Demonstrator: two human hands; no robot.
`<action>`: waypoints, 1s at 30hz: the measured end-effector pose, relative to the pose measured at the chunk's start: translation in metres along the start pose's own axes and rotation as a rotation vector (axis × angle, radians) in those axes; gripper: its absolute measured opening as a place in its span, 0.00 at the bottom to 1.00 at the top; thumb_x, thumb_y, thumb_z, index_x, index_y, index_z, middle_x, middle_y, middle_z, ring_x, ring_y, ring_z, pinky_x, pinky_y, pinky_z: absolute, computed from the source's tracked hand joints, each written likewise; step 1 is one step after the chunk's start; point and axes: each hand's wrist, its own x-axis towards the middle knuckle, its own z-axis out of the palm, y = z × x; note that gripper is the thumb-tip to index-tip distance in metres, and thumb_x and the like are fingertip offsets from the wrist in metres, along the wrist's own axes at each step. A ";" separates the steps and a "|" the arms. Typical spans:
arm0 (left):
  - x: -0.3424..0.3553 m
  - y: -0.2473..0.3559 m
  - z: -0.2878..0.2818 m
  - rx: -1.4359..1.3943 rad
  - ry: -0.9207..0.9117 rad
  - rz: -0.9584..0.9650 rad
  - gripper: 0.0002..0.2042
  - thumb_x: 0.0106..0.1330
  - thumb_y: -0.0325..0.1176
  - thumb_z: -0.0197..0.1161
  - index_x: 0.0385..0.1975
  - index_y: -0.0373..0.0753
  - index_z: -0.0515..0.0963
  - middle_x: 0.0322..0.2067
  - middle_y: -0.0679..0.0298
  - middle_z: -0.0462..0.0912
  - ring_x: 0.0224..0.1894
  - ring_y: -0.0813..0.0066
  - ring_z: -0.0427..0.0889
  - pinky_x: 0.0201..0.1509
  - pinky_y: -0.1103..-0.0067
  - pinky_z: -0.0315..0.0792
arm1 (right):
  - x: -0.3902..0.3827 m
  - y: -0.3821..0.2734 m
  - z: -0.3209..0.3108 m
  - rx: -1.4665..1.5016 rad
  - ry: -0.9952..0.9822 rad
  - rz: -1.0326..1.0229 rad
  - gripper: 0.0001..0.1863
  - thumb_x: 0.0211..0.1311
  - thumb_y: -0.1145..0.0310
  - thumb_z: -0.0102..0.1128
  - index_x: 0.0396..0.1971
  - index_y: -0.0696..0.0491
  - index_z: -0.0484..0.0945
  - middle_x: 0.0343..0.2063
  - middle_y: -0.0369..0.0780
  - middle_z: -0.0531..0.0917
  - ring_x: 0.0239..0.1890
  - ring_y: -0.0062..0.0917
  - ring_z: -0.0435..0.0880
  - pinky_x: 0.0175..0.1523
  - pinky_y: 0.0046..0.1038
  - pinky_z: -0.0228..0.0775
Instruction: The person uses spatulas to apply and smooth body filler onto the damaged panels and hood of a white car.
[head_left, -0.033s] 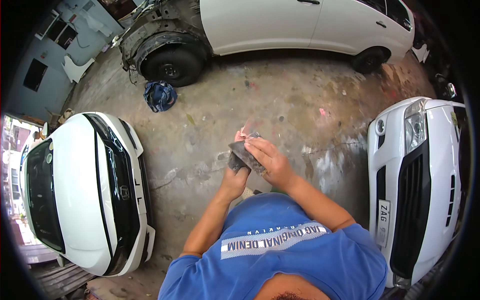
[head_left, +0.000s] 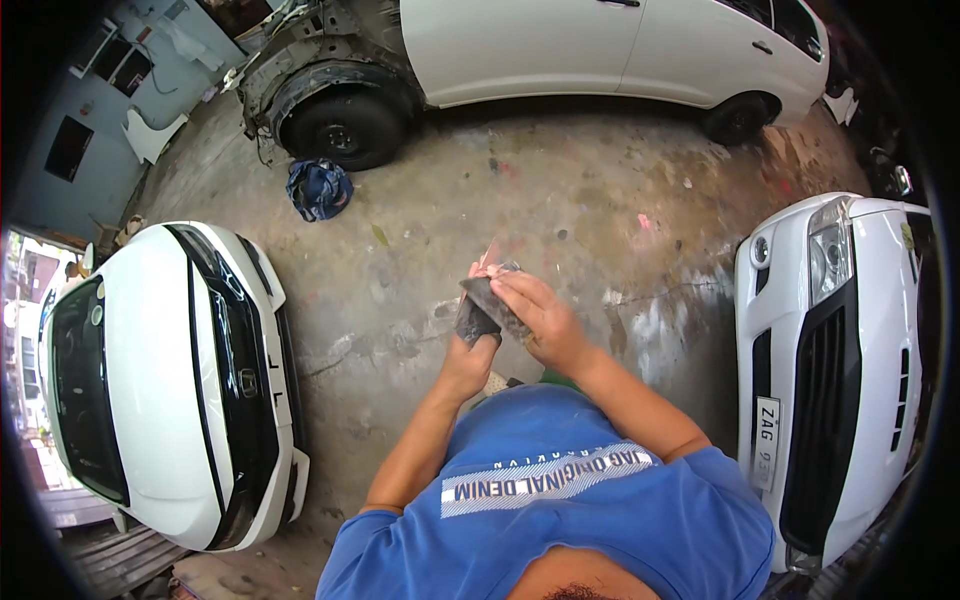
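A dark grey sheet, which looks like folded sandpaper (head_left: 497,306), is held between both hands in front of my waist. My left hand (head_left: 468,366) is closed round its lower, darker part, the thumb lying along it. From the right, my right hand (head_left: 545,318) grips the upper edge, fingers bent over it and pressed together. A thin pinkish strip (head_left: 488,256) sticks out beyond the fingertips; what it is I cannot make out. Some fingers of the left hand are hidden behind the sheet.
White cars stand around me: one at the left (head_left: 150,370), one at the right (head_left: 875,300), and one across the far side (head_left: 520,50) with its front stripped. A dark blue cloth bundle (head_left: 320,190) lies by its wheel (head_left: 345,135). The concrete floor (head_left: 400,270) is stained.
My right fingers and the sheet's upper part have shifted very slightly. Both hands still hold the sheet.
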 end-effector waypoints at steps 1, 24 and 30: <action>-0.006 0.002 0.000 -0.061 0.020 0.006 0.41 0.60 0.19 0.50 0.78 0.32 0.47 0.76 0.54 0.55 0.78 0.64 0.54 0.79 0.73 0.49 | -0.006 0.002 0.004 -0.011 -0.022 0.046 0.33 0.49 0.87 0.58 0.60 0.56 0.76 0.59 0.45 0.80 0.61 0.42 0.79 0.65 0.39 0.74; -0.032 -0.004 0.005 -0.077 -0.051 -0.002 0.44 0.54 0.14 0.44 0.78 0.32 0.44 0.79 0.54 0.47 0.80 0.65 0.47 0.81 0.71 0.45 | -0.024 -0.030 0.011 0.039 0.010 0.262 0.26 0.60 0.83 0.57 0.61 0.58 0.76 0.56 0.51 0.80 0.58 0.47 0.80 0.63 0.40 0.73; -0.034 -0.019 0.002 -0.023 -0.049 -0.049 0.44 0.55 0.15 0.44 0.78 0.31 0.42 0.80 0.52 0.43 0.82 0.62 0.41 0.82 0.70 0.42 | -0.035 -0.042 0.013 0.027 0.019 0.208 0.21 0.65 0.79 0.59 0.59 0.58 0.77 0.54 0.51 0.80 0.58 0.46 0.79 0.63 0.41 0.72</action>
